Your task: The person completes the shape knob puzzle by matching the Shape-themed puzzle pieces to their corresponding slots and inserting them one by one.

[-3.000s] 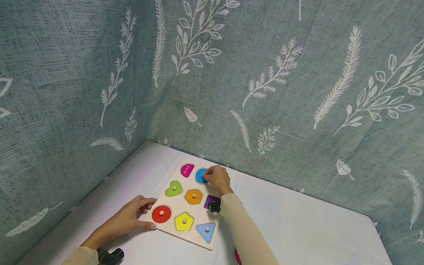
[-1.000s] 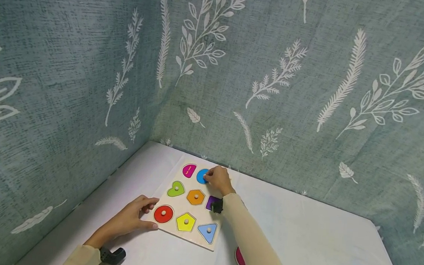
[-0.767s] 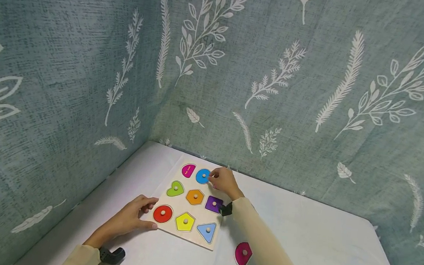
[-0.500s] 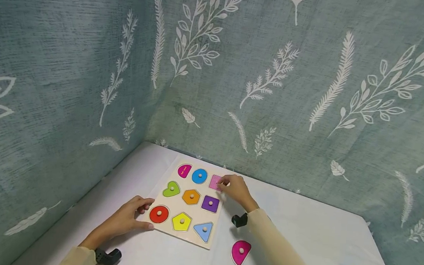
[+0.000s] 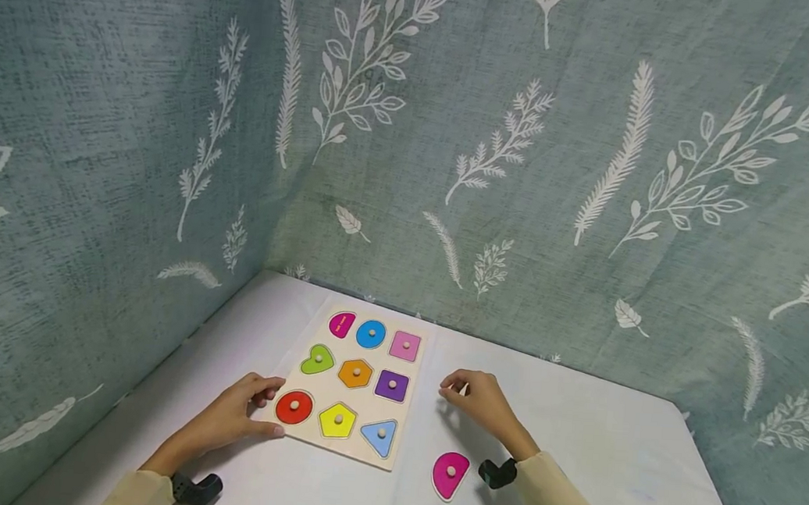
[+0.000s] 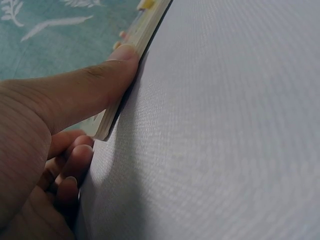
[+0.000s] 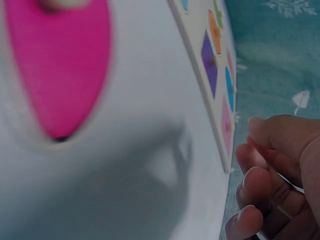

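Observation:
A wooden shape puzzle board [image 5: 345,393] lies on the white table with knobbed pieces sitting in it. My left hand [image 5: 234,413] grips its near left corner, thumb on the front edge and fingers by the left side; the left wrist view shows the thumb [image 6: 95,82] against the board's edge. To the right of the board, my right hand [image 5: 482,399] hovers over the table, fingers loosely bent and holding nothing. Below it a magenta half-round piece [image 5: 447,474] lies loose on the table, knob up. At the board's far left, a magenta half-round recess [image 5: 342,325] bears printed lettering and no knob.
White cloth [image 5: 576,421] covers the table. Leaf-patterned grey-green fabric [image 5: 410,167] rises behind it and on the left side, close to the board's far edge. A black wrist device [image 5: 196,490] is on each arm.
My right hand has moved from the blue circle, past the pink square, to the right and nearer, off the board. The loose magenta piece is now fully uncovered. My left hand stays at the corner.

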`<act>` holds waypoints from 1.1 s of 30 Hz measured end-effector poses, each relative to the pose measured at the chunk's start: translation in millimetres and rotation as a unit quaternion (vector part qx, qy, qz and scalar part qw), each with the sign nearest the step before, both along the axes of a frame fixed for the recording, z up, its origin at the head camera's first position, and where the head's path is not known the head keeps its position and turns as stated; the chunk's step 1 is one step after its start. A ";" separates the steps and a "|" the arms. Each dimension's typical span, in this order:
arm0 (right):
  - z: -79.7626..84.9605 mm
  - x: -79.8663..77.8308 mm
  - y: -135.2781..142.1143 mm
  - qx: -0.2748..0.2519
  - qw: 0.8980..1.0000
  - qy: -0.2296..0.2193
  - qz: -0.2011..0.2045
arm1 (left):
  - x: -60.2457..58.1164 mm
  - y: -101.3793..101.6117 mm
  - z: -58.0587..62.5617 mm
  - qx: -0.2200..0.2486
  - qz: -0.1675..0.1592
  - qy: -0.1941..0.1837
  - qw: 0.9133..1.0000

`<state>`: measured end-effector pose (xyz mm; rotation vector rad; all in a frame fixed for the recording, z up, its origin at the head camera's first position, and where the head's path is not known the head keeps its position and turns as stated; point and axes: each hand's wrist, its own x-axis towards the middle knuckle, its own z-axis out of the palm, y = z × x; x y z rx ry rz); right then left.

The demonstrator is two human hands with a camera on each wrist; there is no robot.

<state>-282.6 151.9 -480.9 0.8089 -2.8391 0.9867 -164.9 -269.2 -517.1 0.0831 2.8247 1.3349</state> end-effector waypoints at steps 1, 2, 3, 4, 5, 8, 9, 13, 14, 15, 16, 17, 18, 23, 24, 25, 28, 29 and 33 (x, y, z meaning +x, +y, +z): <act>-1.8 4.2 4.5 -0.001 1.000 -0.001 -0.001 | -0.2 0.3 -0.2 0.002 0.001 -0.003 1.000; -3.6 7.9 8.6 -0.001 1.000 0.000 -0.002 | -0.4 0.3 -0.1 0.002 0.000 -0.002 1.000; -4.8 11.8 12.1 -0.001 1.000 0.000 -0.003 | -0.8 0.1 0.4 0.002 -0.003 -0.001 1.000; -5.8 15.1 14.6 -0.003 1.000 0.001 -0.002 | -0.5 -0.8 1.0 0.003 -0.005 -0.001 1.000; -6.0 18.5 16.5 -0.004 1.000 -0.001 -0.002 | -0.2 -1.4 1.9 0.006 -0.005 -0.001 1.000; -6.7 27.9 21.4 -0.004 1.000 -0.001 0.003 | -0.3 -3.2 3.9 0.005 -0.012 0.008 1.000; -6.9 31.2 22.8 -0.005 1.000 -0.003 0.003 | -0.5 -3.6 4.0 0.006 -0.014 0.009 1.000; -9.7 45.8 28.9 -0.017 1.000 -0.017 0.005 | -1.6 -4.1 1.9 0.010 -0.021 0.008 1.000; -11.0 49.8 30.2 -0.020 1.000 -0.022 0.005 | -1.7 -4.1 0.9 0.010 -0.021 0.007 1.000; -12.2 53.9 31.4 -0.022 0.999 -0.028 0.006 | -1.9 -3.8 0.0 0.010 -0.019 0.004 1.000; -13.2 58.0 32.6 -0.026 0.999 -0.035 0.007 | -2.0 -3.5 -0.6 0.009 -0.017 0.002 1.000; -14.6 61.8 33.4 -0.027 0.999 -0.041 0.008 | -1.8 -3.2 -0.9 0.006 -0.016 0.001 1.000; -15.7 65.3 34.3 -0.029 0.998 -0.047 0.010 | -1.7 -2.8 -1.0 0.003 -0.014 0.000 1.000; -19.4 80.2 39.1 -0.043 0.996 -0.073 0.015 | -1.5 -1.0 0.3 -0.005 -0.010 -0.001 1.000; -20.0 82.8 40.2 -0.045 0.996 -0.081 0.017 | -1.4 -0.7 0.4 -0.005 -0.007 -0.002 1.000; -20.7 85.4 41.2 -0.049 0.995 -0.087 0.019 | -1.1 -0.3 0.6 -0.003 -0.005 -0.004 1.000; -23.3 92.4 44.6 -0.053 0.993 -0.100 0.021 | -0.7 0.5 0.7 -0.005 -0.004 -0.002 1.000; -24.4 94.6 45.7 -0.055 0.993 -0.103 0.020 | -0.6 0.8 0.6 -0.004 -0.002 -0.003 1.000; -28.6 101.5 49.2 -0.067 0.992 -0.107 0.017 | -1.5 1.0 -0.7 -0.006 -0.004 0.000 1.000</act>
